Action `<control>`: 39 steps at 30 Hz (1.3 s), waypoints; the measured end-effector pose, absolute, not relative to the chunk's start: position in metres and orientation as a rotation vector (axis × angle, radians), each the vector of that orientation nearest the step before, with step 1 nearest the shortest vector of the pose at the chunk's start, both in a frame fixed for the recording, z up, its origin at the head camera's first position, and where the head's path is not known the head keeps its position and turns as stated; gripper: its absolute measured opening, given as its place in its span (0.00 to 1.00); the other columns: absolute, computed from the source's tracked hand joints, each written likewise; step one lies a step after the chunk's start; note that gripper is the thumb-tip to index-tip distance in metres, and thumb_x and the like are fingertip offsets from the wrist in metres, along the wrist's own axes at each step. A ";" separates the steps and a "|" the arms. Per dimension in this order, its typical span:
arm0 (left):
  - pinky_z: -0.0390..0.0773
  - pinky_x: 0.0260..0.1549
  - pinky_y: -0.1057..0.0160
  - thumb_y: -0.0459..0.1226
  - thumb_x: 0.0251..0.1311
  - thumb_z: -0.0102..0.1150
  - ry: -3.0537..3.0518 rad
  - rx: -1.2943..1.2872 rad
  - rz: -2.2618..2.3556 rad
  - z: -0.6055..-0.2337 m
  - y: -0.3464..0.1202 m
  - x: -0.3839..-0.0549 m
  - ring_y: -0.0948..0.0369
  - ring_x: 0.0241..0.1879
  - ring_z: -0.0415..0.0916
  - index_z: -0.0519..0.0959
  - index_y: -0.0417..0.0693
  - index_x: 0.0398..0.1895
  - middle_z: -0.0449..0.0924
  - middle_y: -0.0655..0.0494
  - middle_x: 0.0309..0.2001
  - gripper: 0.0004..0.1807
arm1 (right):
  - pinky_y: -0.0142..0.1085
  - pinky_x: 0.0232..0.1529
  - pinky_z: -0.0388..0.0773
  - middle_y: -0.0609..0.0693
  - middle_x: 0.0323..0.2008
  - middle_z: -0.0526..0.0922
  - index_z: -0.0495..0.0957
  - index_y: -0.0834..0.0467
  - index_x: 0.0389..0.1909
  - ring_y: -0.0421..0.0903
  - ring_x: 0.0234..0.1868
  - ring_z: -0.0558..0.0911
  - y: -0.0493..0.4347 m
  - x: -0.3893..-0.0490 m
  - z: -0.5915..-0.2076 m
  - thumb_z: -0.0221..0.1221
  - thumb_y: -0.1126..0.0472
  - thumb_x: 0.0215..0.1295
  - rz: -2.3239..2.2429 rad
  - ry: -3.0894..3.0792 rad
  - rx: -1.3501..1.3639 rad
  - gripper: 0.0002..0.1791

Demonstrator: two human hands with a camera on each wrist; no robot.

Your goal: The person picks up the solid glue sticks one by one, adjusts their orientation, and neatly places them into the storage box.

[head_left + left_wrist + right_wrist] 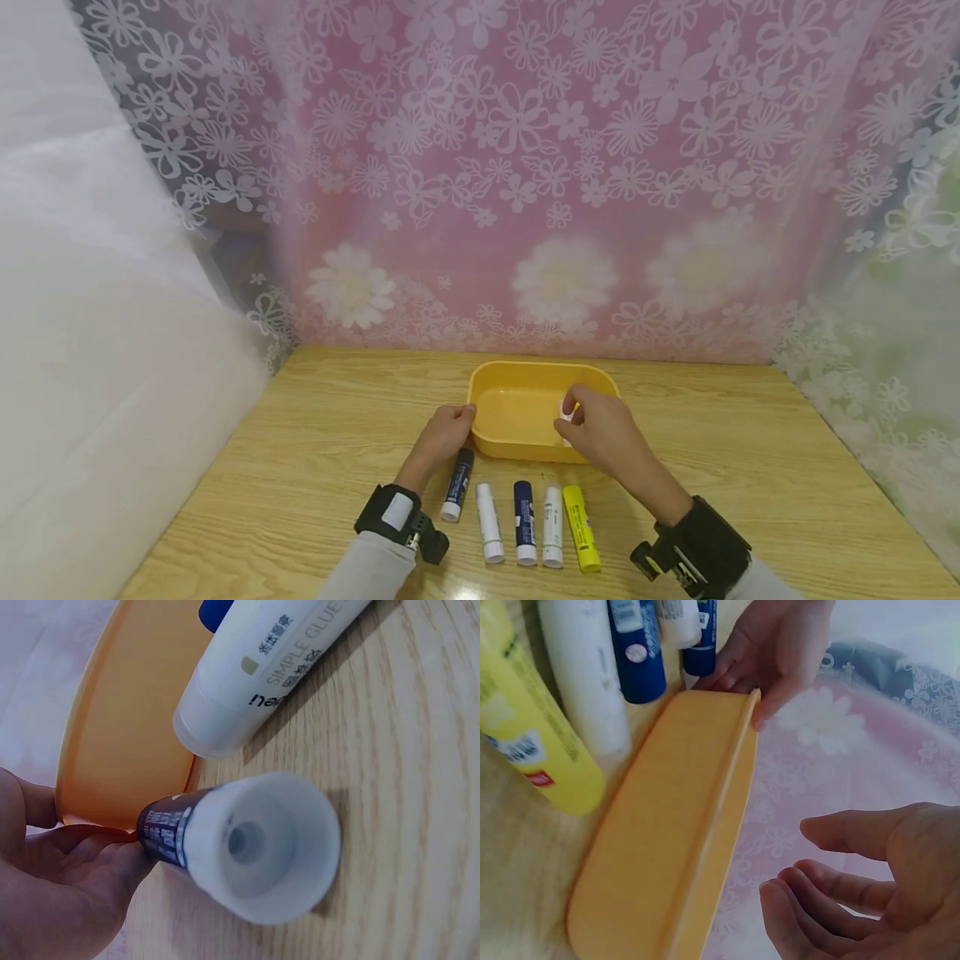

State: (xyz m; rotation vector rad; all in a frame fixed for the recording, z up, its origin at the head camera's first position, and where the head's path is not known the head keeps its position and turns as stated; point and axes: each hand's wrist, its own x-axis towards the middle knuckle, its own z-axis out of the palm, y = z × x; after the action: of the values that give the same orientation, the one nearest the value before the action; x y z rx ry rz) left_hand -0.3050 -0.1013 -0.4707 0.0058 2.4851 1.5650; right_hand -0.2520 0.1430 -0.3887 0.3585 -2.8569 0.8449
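Observation:
My left hand (447,430) grips the left end of a yellow plastic basin (480,437), thumb over the rim and fingers outside, as the left wrist view shows. Above the basin's right part is my right hand (604,425). In the right wrist view a gap separates its thumb from its bent fingers (832,881), with nothing between them. A small white object (566,410) shows past these fingertips inside the basin, mostly hidden by the hand. A dark navy glue stick with a white end (458,485) lies just below the left hand.
In front of the basin lie a white glue stick (489,523), a blue one (525,523), another white one (552,527) and a yellow one (581,528), roughly side by side on the wooden table (300,500). A flowered curtain (480,167) hangs behind.

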 end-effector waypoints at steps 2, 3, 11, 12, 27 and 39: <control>0.75 0.43 0.58 0.48 0.80 0.39 2.490 0.007 1.566 -0.471 -0.101 -0.305 0.55 0.40 0.76 0.82 0.40 0.47 0.78 0.51 0.37 0.24 | 0.36 0.25 0.71 0.49 0.24 0.80 0.76 0.59 0.34 0.43 0.22 0.74 0.144 -0.247 -0.392 0.67 0.61 0.62 0.811 -2.870 0.346 0.09; 0.74 0.43 0.58 0.48 0.80 0.39 2.495 0.010 1.564 -0.471 -0.101 -0.305 0.55 0.40 0.76 0.82 0.39 0.47 0.78 0.51 0.37 0.24 | 0.36 0.25 0.71 0.50 0.25 0.80 0.76 0.58 0.34 0.43 0.23 0.74 0.145 -0.245 -0.393 0.67 0.61 0.62 0.796 -2.880 0.342 0.09; 0.74 0.43 0.59 0.48 0.80 0.39 2.500 0.011 1.570 -0.470 -0.101 -0.305 0.56 0.39 0.75 0.82 0.38 0.49 0.78 0.51 0.37 0.25 | 0.38 0.30 0.74 0.49 0.27 0.82 0.81 0.57 0.30 0.42 0.27 0.76 0.150 -0.236 -0.398 0.69 0.60 0.60 0.712 -2.983 0.361 0.07; 0.74 0.43 0.59 0.48 0.80 0.39 2.501 0.016 1.571 -0.469 -0.101 -0.305 0.56 0.39 0.75 0.82 0.38 0.49 0.78 0.51 0.37 0.25 | 0.38 0.29 0.74 0.49 0.27 0.82 0.81 0.57 0.29 0.42 0.27 0.76 0.150 -0.235 -0.399 0.69 0.61 0.60 0.711 -2.997 0.357 0.07; 0.73 0.42 0.59 0.48 0.80 0.39 2.506 -0.011 1.555 -0.470 -0.100 -0.305 0.56 0.39 0.75 0.82 0.39 0.47 0.77 0.51 0.36 0.25 | 0.39 0.33 0.74 0.55 0.35 0.83 0.81 0.67 0.45 0.47 0.32 0.75 0.150 -0.233 -0.412 0.72 0.57 0.58 0.668 -3.321 0.256 0.20; 0.72 0.44 0.57 0.48 0.80 0.39 2.498 -0.021 1.548 -0.470 -0.100 -0.304 0.56 0.41 0.74 0.81 0.39 0.52 0.77 0.50 0.37 0.25 | 0.34 0.22 0.69 0.52 0.24 0.75 0.76 0.62 0.32 0.45 0.21 0.74 0.147 -0.225 -0.426 0.72 0.61 0.57 0.732 -3.420 0.238 0.14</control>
State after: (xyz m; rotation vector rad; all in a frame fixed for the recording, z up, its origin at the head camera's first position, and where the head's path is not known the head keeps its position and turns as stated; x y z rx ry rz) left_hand -0.3041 -0.1004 -0.4705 -0.0206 2.4976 1.5478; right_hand -0.2248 0.1474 -0.4256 0.2375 -3.4200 0.7317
